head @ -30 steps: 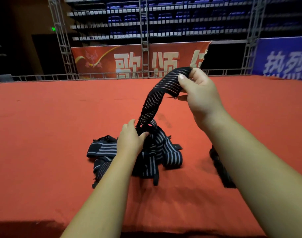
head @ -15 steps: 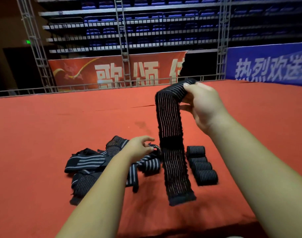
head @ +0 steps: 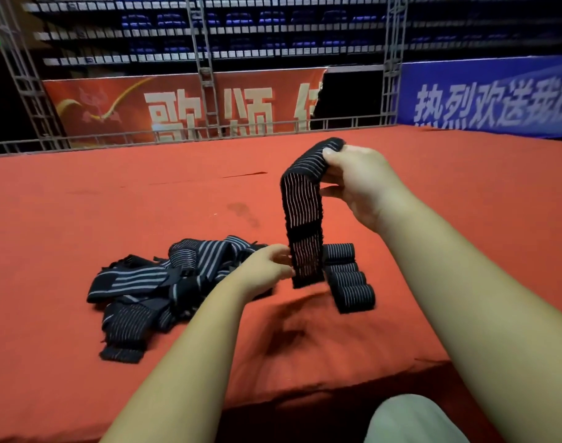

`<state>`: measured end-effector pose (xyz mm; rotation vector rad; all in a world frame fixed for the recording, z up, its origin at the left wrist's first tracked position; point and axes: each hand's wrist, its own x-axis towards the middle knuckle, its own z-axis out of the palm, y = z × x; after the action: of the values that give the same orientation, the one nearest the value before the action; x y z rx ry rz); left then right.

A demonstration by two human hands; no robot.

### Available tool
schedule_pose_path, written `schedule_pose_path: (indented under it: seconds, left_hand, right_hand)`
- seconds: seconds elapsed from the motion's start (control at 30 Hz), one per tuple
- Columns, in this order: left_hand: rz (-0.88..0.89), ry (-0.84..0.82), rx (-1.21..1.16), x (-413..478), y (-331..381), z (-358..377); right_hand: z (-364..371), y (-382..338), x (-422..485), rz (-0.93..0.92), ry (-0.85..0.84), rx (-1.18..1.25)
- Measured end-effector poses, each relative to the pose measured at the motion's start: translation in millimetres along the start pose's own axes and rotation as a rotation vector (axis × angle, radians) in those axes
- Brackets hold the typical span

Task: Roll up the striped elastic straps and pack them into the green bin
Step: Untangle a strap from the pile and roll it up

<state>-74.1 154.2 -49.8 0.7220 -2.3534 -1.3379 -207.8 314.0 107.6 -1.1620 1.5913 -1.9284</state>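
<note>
Dangling from the right hand [head: 356, 180], the hanging strap [head: 302, 219] is up in the air over the red cloth [head: 81, 219]. Its top end is folded over and pinched between thumb and curled fingers, and its bottom edge is just clear of the surface. The left hand [head: 266, 270] is at that lower end with fingertips against the strap's edge. The blur there hides whether they pinch it or merely touch it, so I can't call that grip. Here's the danger: elastic like this looks springy and limp. If the roll starts in mid-air with a loose first turn, the coil may come out slack and lopsided and spring open once it's set down. A weak pinch up top could let the whole length drop onto the pile of loose straps [head: 164, 282] on the left, tangling it in with the rest. Watch the other side too. A row of rolled straps [head: 350, 276] sits just behind and beside the hanging end, and a swing of the strap or a careless wrist might knock one and set it unrolling. And the green bin is nowhere in shot, so packing means a reach outside this view, another chance for a coil to loosen.
</note>
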Motion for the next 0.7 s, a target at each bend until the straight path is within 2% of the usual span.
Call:
schedule_pose_path:
  seconds: [0.13, 0.2, 0.33, 0.4, 0.5, 0.57, 0.63, 0.7]
  left_hand:
    - [-0.01, 0.168, -0.008, -0.1, -4.6, -3.8]
    - [-0.026, 0.199, 0.026, 0.9, -7.6, -2.3]
    - [-0.031, 0.28, 0.27, 0.4, -20.8, 8.4]
    - [-0.089, 0.32, 0.28, 0.4, -31.7, 12.6]
    - [-0.194, 0.339, 0.063, 0.1, -48.2, 10.1]
    - [-0.225, 0.378, -0.145, -2.5, -47.7, 5.1]
    - [-0.198, 0.448, -0.273, -8.7, -35.8, -3.1]
    - [-0.136, 0.497, -0.282, -12.7, -23.3, -14.9]
  right_hand:
    - [4.5, -9.6, -1.3, -0.021, 0.001, 0.029]
    - [5.9, -14.2, -2.3, -0.029, 0.013, 0.057]
    - [2.2, -18.5, -0.9, -0.014, 0.051, 0.166]
    - [-3.3, -16.6, -1.1, -0.004, 0.076, 0.202]
    - [-15.2, -9.8, -3.7, 0.002, 0.138, 0.154]
    - [-22.3, -2.9, -4.1, 0.025, 0.187, 0.035]
    - [-26.6, 5.7, -4.1, 0.08, 0.227, -0.144]
    - [-28.1, 15.5, -7.2, 0.191, 0.211, -0.3]
